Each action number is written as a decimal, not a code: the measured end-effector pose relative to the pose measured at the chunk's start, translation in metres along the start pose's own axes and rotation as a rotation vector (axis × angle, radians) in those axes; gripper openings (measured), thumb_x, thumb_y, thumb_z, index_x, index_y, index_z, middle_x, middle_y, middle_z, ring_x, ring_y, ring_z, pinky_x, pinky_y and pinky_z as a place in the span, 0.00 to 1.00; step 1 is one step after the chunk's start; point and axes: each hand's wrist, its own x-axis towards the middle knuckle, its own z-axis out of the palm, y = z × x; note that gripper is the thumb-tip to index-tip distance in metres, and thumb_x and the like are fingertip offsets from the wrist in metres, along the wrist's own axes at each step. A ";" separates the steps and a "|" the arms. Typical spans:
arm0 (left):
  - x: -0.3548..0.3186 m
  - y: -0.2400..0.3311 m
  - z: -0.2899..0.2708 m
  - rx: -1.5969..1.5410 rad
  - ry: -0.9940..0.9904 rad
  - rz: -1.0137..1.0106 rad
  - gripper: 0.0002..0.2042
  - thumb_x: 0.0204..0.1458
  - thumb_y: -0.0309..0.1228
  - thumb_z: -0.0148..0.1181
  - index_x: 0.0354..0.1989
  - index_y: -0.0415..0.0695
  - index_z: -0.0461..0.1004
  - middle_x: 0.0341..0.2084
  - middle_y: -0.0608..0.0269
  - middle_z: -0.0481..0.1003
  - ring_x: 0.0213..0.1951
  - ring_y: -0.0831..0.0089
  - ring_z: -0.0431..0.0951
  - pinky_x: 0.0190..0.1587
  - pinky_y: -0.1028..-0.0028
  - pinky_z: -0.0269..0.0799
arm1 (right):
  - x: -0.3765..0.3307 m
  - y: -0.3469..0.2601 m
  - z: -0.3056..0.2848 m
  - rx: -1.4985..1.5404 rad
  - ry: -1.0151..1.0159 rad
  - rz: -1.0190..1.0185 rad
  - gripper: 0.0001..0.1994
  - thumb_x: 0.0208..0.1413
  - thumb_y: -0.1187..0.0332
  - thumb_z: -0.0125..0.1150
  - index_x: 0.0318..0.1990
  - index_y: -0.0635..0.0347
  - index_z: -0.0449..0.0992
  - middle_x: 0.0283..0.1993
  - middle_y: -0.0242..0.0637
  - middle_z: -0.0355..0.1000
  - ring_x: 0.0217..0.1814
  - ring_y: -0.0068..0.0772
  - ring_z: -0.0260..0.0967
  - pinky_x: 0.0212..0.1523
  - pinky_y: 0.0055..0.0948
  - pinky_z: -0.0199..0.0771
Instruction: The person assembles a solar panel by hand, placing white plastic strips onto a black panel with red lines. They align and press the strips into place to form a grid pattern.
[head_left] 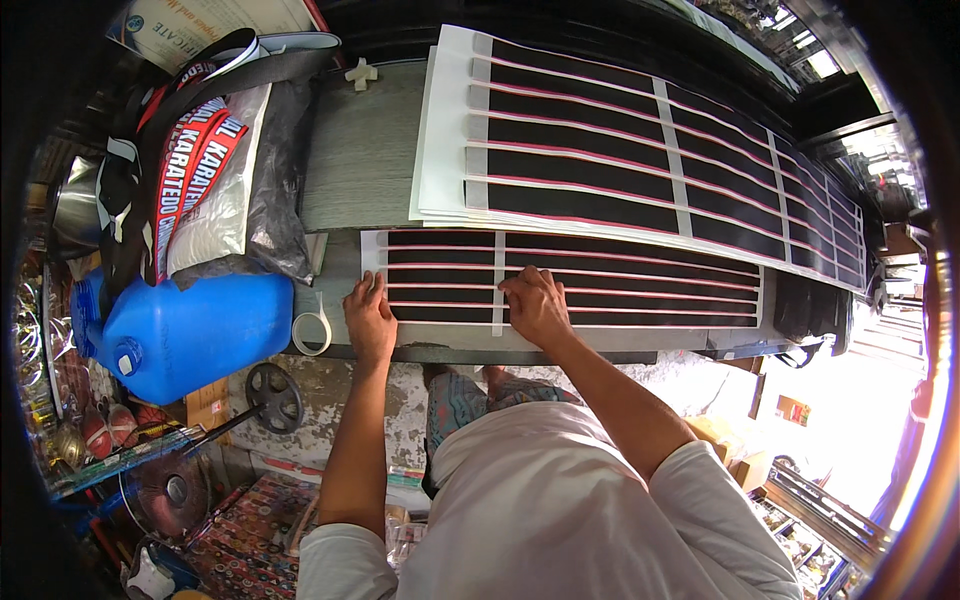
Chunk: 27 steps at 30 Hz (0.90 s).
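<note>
White shirt [560,500] nearest, left hand [369,318] and right hand [536,305] flat, open, on striped sheet [620,285]; tape roll [311,332], blue jug [190,335] beside.

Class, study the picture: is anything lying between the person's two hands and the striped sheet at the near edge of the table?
Nothing visible does. The left hand and the right hand both rest directly on the striped sheet. The tape roll lies off to the left, clear of it.
</note>
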 end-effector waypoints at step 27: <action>-0.002 0.001 -0.001 -0.010 0.020 -0.004 0.21 0.62 0.20 0.63 0.64 0.41 0.80 0.64 0.47 0.79 0.66 0.44 0.77 0.67 0.51 0.71 | 0.041 0.006 -0.007 -0.050 -0.064 -0.197 0.16 0.49 0.76 0.74 0.46 0.52 0.81 0.52 0.43 0.74 0.58 0.51 0.73 0.56 0.53 0.74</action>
